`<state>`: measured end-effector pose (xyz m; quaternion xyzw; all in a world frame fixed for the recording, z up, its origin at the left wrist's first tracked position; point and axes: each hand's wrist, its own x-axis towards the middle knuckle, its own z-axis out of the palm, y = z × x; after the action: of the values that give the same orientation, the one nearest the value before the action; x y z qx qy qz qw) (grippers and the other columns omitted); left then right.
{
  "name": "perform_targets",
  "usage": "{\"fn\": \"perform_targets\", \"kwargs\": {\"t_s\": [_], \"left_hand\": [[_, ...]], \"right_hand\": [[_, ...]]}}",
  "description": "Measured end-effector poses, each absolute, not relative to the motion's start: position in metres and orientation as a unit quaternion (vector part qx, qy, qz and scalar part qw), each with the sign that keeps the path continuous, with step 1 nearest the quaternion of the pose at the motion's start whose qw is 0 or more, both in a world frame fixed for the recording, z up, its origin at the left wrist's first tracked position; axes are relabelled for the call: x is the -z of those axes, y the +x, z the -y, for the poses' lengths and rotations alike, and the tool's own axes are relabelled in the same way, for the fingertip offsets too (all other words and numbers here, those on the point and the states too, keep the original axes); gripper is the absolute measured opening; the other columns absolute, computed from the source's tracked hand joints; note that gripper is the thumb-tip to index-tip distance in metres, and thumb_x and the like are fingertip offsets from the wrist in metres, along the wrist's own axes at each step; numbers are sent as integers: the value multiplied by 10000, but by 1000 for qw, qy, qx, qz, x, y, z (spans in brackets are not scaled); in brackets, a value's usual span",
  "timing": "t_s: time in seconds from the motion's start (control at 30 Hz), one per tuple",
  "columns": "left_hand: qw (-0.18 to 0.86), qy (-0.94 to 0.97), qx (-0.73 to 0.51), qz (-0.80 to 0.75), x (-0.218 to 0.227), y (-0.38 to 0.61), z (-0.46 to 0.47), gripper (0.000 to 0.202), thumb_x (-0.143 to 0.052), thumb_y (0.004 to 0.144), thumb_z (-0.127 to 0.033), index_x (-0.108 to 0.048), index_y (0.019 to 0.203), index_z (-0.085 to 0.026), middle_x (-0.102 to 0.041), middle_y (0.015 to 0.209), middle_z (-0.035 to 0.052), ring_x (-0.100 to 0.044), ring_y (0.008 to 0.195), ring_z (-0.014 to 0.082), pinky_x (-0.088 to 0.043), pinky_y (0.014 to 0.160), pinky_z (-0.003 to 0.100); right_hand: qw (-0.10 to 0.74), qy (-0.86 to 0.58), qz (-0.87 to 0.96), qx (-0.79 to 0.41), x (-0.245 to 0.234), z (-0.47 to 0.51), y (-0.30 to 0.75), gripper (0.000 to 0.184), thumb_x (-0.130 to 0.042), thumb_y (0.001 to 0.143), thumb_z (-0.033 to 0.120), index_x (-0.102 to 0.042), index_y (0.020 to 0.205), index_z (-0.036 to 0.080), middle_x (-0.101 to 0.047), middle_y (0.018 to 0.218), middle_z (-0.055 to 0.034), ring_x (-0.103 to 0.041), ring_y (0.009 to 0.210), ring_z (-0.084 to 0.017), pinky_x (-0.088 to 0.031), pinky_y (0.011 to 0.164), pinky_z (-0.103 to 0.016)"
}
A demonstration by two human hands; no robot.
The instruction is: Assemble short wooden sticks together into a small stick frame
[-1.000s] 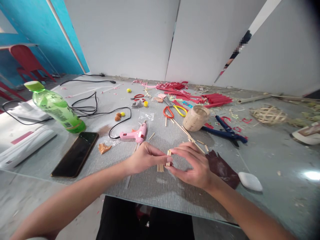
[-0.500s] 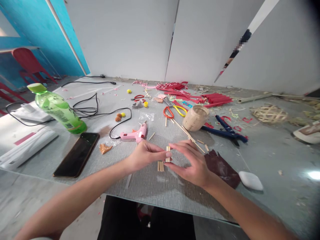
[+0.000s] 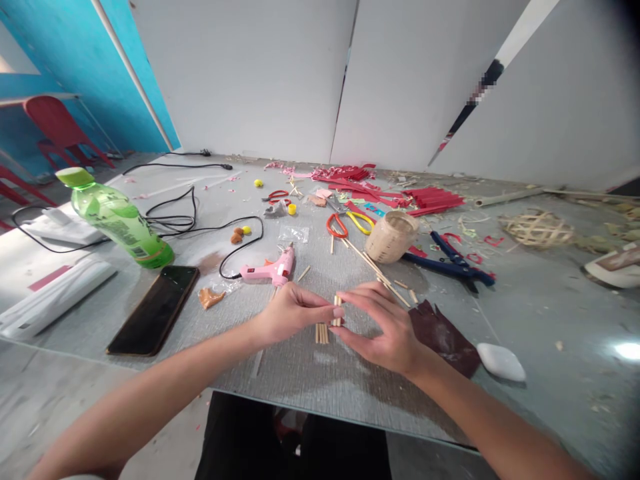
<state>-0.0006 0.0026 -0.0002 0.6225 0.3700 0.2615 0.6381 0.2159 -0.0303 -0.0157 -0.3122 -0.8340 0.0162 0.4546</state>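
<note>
Between my hands stand short wooden sticks [image 3: 338, 310], held upright side by side just above the table. My left hand [image 3: 295, 312] pinches them, its thumb lying across their front. With thumb and fingertips, my right hand [image 3: 383, 327] grips the same sticks at their top and bottom ends. A row of several more short sticks [image 3: 322, 334] lies on the table just below my left fingers. A pink hot glue gun [image 3: 273, 268] rests beyond my left hand. Longer thin sticks [image 3: 373, 261] lie past my right hand, beside a cloudy jar [image 3: 393, 237].
Left are a phone [image 3: 154, 311], a green bottle [image 3: 120, 220] and black cable [image 3: 173, 220]. Blue pliers [image 3: 450, 263], dark sandpaper [image 3: 445, 339] and a white rounded case [image 3: 501, 361] lie right. Scissors with orange and yellow handles [image 3: 337, 225] and red paper strips [image 3: 433, 199] are farther back.
Almost nothing differs. Both hands keep the sticks in the same hold, shifted only very slightly.
</note>
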Motion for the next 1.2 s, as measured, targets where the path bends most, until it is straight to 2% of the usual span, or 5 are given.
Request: {"fn": "perform_targets", "kwargs": {"t_s": [0.33,1.2], "left_hand": [[659,611,-257,-356,1,1,-1,321,-833,784,-472,-843,802,-152,-774,734,62,-627,643,133,-489,667,259],[661,618,-253,-343,-1,0,1,327,-825,793,-466,-839,799,-139,-741,686,50,-562,604,112,-424,600,243]], "right_hand": [[464,-293,836,4,14,30,216,503,-839,810,198,-644,1273,199,-780,962,-72,-682,849,-250,-594,755,-433],[467,-280,839,4,10,32,216,496,-831,819,195,-652,1281,202,-797,958,-76,-706,830,-250,-612,733,-426]]}}
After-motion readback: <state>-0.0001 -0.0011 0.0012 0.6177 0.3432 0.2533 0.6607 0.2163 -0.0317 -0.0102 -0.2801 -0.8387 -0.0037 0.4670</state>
